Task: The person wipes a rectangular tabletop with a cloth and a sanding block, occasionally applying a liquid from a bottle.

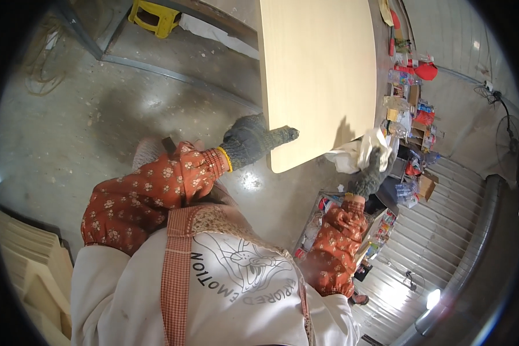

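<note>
A pale wood-coloured board (323, 75) with a rounded near corner reaches from the top of the head view toward me. My left hand (254, 138), in a dark grey knitted glove with a yellow cuff edge, is closed on the board's left edge. Its thumb lies across the top face, and the other fingers are hidden at the edge. In my right hand (370, 174), gloved alike, is a bunched cream-white cloth (360, 151). The cloth is at the board's near right edge; whether it touches the surface I cannot tell.
A metal frame (150, 66) and a yellow plastic stool (155, 18) stand at the upper left. Stacked pale panels (32, 277) are at the lower left. Along the right, shelves (380, 230) and cluttered goods (409, 115) line a corrugated wall (427, 254).
</note>
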A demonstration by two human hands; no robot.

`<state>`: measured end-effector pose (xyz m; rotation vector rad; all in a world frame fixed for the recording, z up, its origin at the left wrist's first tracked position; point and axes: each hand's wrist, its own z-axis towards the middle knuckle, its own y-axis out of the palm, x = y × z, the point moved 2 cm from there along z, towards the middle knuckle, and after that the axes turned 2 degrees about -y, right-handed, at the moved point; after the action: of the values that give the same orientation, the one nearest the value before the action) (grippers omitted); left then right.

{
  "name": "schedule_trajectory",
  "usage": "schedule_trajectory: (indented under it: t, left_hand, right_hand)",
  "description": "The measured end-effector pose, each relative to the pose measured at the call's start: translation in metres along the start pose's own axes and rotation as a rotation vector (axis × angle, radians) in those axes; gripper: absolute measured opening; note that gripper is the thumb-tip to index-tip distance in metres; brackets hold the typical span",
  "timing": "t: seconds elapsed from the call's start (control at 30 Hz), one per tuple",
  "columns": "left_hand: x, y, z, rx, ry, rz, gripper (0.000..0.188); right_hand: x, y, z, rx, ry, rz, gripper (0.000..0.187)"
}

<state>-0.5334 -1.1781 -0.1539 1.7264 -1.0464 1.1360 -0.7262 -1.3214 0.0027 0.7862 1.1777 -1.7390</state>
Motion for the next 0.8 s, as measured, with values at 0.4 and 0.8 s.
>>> schedule_trajectory:
  t: [0.4, 0.8]
  left_hand:
    - [-0.058, -0.026, -0.008, -0.382, 0.245, -0.114, 0.046]
    - [-0.201, -0.164, -0.087, 0.008, 0.163, -0.073, 0.035]
  right_hand:
    - [0.011, 0.067, -0.127, -0.914, -0.845, -0.764, 0.061]
    - [-0.066, 0.229, -0.058, -1.048, -1.111, -0.514, 0.058]
